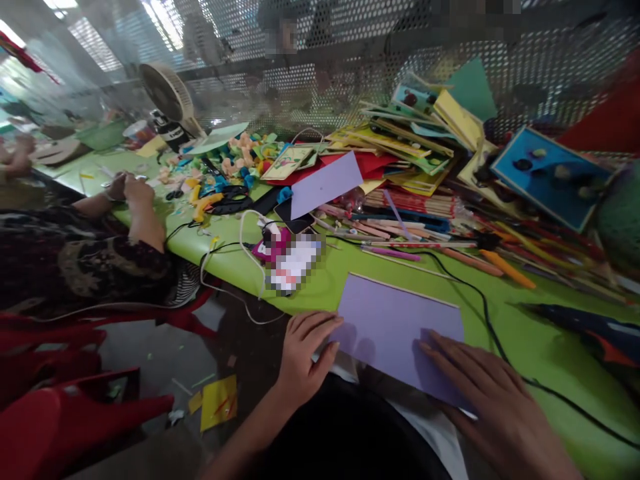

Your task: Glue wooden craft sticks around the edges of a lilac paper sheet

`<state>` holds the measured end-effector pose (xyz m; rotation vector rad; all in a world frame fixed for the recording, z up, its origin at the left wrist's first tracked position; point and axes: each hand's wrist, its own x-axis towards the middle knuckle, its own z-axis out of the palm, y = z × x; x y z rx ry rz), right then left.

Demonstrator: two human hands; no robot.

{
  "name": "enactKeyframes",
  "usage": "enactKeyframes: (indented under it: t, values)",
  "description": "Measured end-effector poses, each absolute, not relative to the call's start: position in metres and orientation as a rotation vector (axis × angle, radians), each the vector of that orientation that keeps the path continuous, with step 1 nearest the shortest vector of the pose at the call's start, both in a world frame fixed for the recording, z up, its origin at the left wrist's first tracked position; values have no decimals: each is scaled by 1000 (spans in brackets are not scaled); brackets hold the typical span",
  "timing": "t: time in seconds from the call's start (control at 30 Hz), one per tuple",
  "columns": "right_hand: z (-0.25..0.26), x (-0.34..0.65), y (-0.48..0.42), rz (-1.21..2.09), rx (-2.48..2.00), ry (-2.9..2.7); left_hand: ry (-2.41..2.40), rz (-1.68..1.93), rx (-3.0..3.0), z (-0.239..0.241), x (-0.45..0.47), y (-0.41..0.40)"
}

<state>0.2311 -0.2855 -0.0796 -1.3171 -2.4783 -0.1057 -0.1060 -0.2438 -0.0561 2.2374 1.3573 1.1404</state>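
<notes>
A lilac paper sheet [395, 327] lies on the green table [530, 333] at its near edge. My left hand [304, 353] grips the sheet's left edge, fingers curled over it and thumb beneath. My right hand [493, 400] lies flat on the sheet's right part, fingers stretched out and pressing it down. A thin wooden stick [405, 290] runs along the sheet's far edge.
A black cable [487, 320] crosses the table right of the sheet. Behind are pencils and sticks [450, 247], stacked craft cards [410, 147], another lilac sheet [325, 183], a phone [295, 223], and scissors [230, 200]. Another person [75, 260] works at the left. A red chair [60, 413] stands below.
</notes>
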Motion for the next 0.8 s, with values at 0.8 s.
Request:
enactKeyframes:
  t: [0.8]
  values:
    - [-53,254,-319,510,-1354,-2006,773,491,464,-84,-110,-248]
